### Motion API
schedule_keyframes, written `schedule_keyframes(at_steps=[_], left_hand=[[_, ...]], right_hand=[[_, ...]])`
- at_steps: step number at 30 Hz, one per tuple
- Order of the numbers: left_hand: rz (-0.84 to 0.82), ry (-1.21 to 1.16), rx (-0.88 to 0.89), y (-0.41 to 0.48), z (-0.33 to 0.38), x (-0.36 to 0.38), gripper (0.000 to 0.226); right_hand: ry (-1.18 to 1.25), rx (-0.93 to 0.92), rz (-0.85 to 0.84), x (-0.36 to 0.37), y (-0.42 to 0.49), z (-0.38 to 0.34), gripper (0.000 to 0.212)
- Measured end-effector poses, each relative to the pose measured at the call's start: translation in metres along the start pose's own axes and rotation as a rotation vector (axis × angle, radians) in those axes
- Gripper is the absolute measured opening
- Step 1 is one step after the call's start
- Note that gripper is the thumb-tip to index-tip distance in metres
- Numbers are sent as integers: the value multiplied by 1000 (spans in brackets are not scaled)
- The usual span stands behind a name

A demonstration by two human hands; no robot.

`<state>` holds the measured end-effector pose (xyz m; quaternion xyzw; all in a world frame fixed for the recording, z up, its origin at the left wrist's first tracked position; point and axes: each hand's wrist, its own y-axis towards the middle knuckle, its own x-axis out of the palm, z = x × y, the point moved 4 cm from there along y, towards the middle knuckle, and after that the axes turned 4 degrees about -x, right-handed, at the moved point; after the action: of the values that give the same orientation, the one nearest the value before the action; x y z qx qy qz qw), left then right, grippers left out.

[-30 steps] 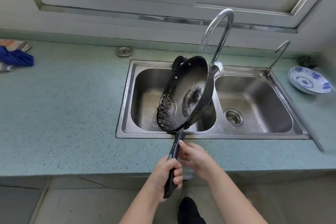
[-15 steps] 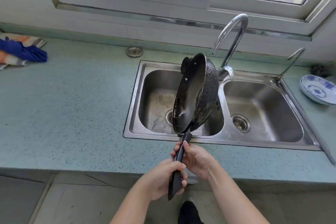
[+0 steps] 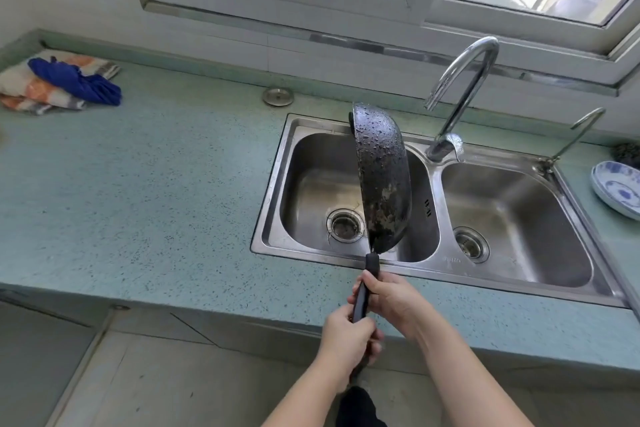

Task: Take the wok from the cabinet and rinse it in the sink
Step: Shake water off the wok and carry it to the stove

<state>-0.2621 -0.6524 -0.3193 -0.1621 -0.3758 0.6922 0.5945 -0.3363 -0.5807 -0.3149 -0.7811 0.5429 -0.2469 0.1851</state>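
A black wok (image 3: 381, 180) hangs on edge above the left basin of the steel double sink (image 3: 273, 184). Its wet, bead-covered underside faces me and to the right, and its inside is hidden. Both hands grip its long black handle (image 3: 363, 291) over the counter's front edge. My right hand (image 3: 391, 298) holds it higher up, near the wok. My left hand (image 3: 346, 340) holds the lower end. The curved tap (image 3: 460, 94) stands behind the divider between the basins, and I see no water running.
A thin second spout (image 3: 578, 135) rises at the sink's back right. A blue-and-white dish (image 3: 616, 191) lies on the counter at the far right. Folded cloths (image 3: 59, 83) lie at the far left, and a round metal cap (image 3: 278, 96) sits near the back wall.
The wok has rolled from showing its inside to standing on edge with the underside toward me. The view has shifted left, so sink and tap sit further right.
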Motion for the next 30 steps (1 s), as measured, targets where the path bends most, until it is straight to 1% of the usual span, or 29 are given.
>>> schedule_keyframes(at_steps=[6,19,25,30], left_hand=[[-80,-167,-54,-1,-9,17,17],[-113,-234,-77,3,-19,9,10],[-182,-272,-101,4,-23,2,8],[-171,-282,-108,4,-25,-2,8]], right_hand=[[-25,26,28,-17,-5,1,18],[-107,27,36,-15,-3,7,16],[-145,43,65,-11,1,11,13],[-165,44,68,-6,1,12,11]])
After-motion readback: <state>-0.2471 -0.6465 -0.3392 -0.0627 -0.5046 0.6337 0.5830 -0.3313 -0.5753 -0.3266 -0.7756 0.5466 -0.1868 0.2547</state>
